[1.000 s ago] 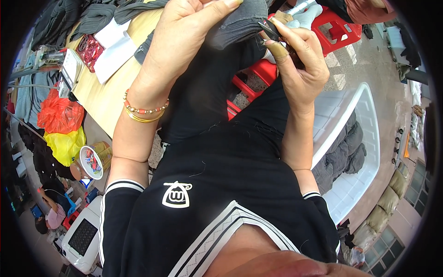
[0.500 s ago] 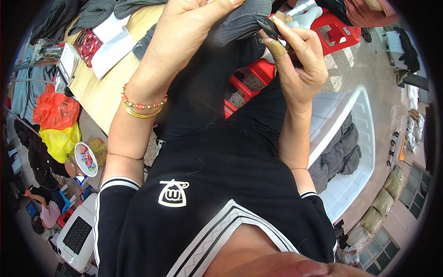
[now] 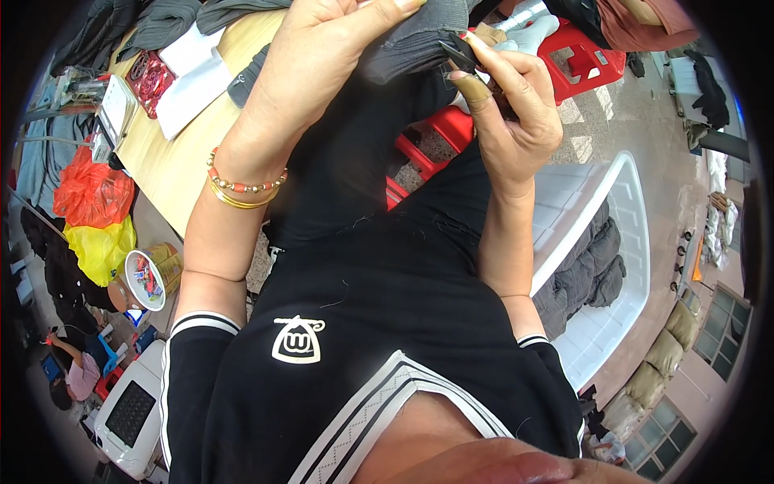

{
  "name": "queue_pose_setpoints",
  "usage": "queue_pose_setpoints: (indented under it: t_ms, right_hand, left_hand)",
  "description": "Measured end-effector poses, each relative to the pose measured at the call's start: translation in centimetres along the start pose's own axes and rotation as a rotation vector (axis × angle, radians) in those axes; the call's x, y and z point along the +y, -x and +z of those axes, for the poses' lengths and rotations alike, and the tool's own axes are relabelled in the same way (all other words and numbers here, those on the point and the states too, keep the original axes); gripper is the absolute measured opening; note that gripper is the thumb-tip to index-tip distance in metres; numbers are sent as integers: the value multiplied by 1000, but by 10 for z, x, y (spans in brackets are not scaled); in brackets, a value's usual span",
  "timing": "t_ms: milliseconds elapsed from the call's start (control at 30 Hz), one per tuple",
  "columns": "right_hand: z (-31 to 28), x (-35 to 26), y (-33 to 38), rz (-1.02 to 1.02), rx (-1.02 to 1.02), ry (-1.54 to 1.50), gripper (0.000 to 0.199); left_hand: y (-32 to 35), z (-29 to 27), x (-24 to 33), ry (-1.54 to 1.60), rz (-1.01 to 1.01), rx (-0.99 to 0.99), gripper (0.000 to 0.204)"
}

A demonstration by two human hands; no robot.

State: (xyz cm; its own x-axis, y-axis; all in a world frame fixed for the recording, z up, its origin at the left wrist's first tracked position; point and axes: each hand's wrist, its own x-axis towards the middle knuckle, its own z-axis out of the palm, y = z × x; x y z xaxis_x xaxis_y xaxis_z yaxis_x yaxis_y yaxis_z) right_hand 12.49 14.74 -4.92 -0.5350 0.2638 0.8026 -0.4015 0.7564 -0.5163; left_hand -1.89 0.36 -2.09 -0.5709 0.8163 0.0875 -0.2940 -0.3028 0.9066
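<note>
Dark grey ribbed knit fabric (image 3: 423, 44), bunched and folded, is at the top middle. My left hand (image 3: 326, 60) is closed on its left side, thumb on top, partly cut off by the upper edge. At the fabric's lower right edge, small dark thread snips (image 3: 458, 55) point left with their blades a little apart. My right hand (image 3: 520, 105) is closed round the snips between thumb and fingers. A tan covering wraps the right thumb. Part of the snips is hidden by the fingers.
A wooden table (image 3: 173, 189) at the left bears white paper (image 3: 193, 93) and grey garments (image 3: 165, 28). A red stool (image 3: 568, 60) stands ahead right. Beside my right arm is a white bin (image 3: 625, 266) with dark grey garments. A tub (image 3: 149, 278) with small colourful pieces stands left.
My right hand and the snips have moved slightly left, closer to the fabric's edge, and the blades show more plainly apart. My left hand keeps its hold. The whole view has shifted a little.
</note>
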Motion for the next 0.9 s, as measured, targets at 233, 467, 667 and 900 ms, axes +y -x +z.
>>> queue_pose_setpoints:
  t_ms: [233, 467, 667, 900]
  right_hand:
    - [-2, -1, 1, 5, -6, 26, 44]
    - [-3, -4, 4, 22, -2, 34, 44]
    - [-1, -5, 2, 41, -2, 56, 43]
    - [0, -5, 1, 24, 17, 51, 42]
  left_hand:
    - [-23, -15, -25, 198, 523, -474, 13]
    - [-23, -14, -28, 240, 568, -443, 13]
    - [-13, -1, -13, 251, 575, -456, 13]
    - [-9, 13, 2, 246, 593, -466, 13]
